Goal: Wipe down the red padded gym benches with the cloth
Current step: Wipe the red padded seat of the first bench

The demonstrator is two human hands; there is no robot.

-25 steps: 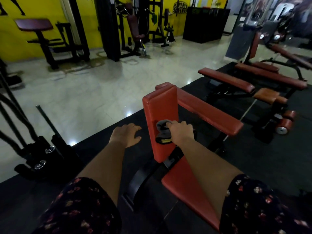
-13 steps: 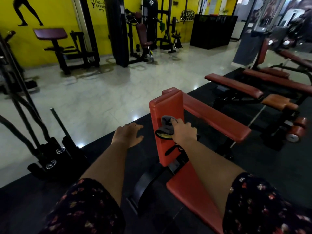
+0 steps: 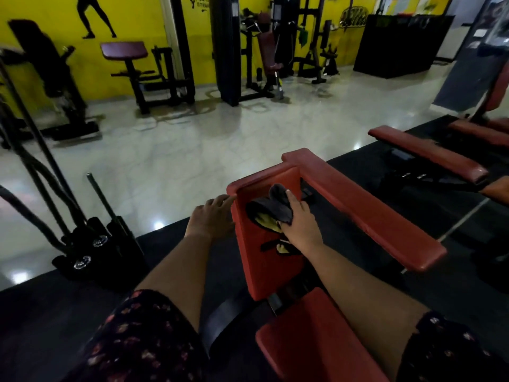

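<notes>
A raised red backrest pad (image 3: 261,268) of a gym bench stands before me, with its red seat pad (image 3: 311,343) below it. My right hand (image 3: 300,224) presses a dark grey and yellow cloth (image 3: 271,209) against the upper part of the backrest. My left hand (image 3: 212,216) lies with straight fingers against the pad's left edge near the top. A long red bench pad (image 3: 371,216) runs off to the right just behind the backrest.
More red benches (image 3: 429,155) stand to the right on black rubber matting (image 3: 468,260). A black rack with bars (image 3: 91,244) is at the left. Pale tiled floor (image 3: 220,144) stretches ahead to gym machines (image 3: 154,73) along a yellow wall.
My right hand has slid the cloth up the backrest toward its top. My left hand moved right onto the pad's left edge. My view has come closer and tilted.
</notes>
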